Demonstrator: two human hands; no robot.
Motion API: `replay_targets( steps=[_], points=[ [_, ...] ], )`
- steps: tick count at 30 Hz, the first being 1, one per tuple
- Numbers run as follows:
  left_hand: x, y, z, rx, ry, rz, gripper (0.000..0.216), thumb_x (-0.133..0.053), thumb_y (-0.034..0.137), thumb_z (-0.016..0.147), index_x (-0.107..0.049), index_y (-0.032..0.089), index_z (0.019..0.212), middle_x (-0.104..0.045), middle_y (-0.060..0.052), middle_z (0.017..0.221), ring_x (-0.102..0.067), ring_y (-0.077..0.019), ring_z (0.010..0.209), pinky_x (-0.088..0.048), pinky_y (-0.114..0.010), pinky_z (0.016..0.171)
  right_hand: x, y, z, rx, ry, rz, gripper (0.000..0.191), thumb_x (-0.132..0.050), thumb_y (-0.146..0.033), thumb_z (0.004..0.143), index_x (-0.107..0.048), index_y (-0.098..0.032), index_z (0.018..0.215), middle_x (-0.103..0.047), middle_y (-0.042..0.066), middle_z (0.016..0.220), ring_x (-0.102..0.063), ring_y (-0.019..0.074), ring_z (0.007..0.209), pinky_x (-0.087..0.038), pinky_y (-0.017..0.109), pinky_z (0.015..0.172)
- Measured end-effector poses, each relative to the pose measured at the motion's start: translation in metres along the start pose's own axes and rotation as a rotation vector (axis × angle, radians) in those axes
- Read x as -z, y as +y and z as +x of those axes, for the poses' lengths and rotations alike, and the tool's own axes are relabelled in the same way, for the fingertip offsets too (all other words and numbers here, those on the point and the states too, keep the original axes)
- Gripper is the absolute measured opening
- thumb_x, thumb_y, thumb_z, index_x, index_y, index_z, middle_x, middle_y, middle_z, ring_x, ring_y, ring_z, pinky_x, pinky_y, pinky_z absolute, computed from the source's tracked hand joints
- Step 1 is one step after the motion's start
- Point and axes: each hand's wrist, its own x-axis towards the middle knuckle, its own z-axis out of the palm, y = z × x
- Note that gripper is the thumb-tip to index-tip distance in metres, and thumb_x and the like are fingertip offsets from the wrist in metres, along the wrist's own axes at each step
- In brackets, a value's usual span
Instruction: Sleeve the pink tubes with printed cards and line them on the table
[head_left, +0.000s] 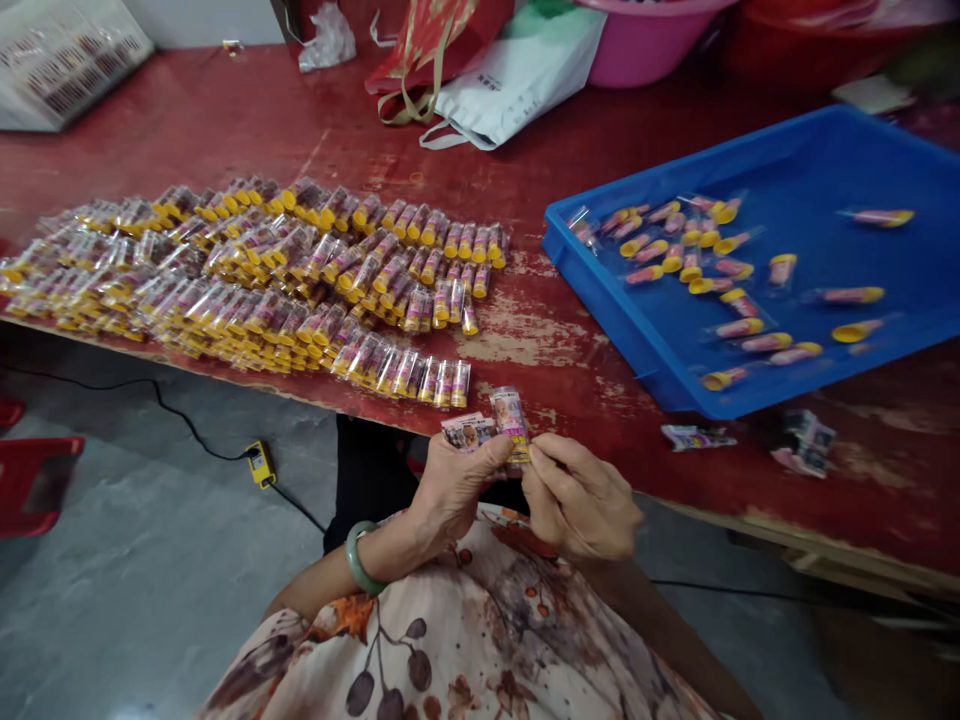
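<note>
Close to my body, just off the table's front edge, my left hand (454, 485) is closed on a small pink printed packet (509, 412), its thumb across the front. In that same hand, further printed slips (471, 431) fan out to the left. My right hand (581, 500) pinches at the packet's lower right edge; whether it grips the packet itself or some small piece is hidden. Just beyond my left hand, rows of clear wrapped tubes with yellow ends (405, 372) lie stacked on the table.
A blue tray (810, 385) with scattered yellow-ended pieces stands at right on the red table (600, 420). Two crumpled packets (806, 443) lie before it. Bags (517, 85) and a pink basin (645, 40) sit at the back. A cable with a yellow socket (261, 464) crosses the floor.
</note>
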Motion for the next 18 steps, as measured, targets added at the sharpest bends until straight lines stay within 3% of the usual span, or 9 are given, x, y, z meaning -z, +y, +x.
replay_targets(
  steps=[5, 18],
  points=[
    [0.0012, -0.0015, -0.0015, 0.004, 0.023, -0.008, 0.03, -0.084, 0.027, 0.061, -0.07, 0.013, 0.083, -0.071, -0.003, 0.078, -0.064, -0.0146, 0.067, -0.054, -0.027, 0.064, -0.0029, -0.0023, -0.0025, -0.012, 0.074, -0.003, 0.019, -0.065, -0.005, 0.076, -0.064, -0.016, 0.091, -0.071, 0.006, 0.084, -0.069, 0.0165, 0.075, -0.056, 0.026, 0.067],
    [0.0003, 0.0012, -0.0023, 0.036, 0.066, 0.008, 0.035, -0.086, 0.033, 0.057, -0.071, 0.013, 0.081, -0.071, -0.004, 0.077, -0.064, -0.0159, 0.066, -0.053, -0.03, 0.066, -0.007, -0.0043, -0.0029, -0.017, 0.093, -0.038, 0.021, -0.062, -0.007, 0.078, -0.062, -0.02, 0.094, -0.071, 0.004, 0.081, -0.07, 0.0167, 0.07, -0.058, 0.028, 0.063]
  ],
)
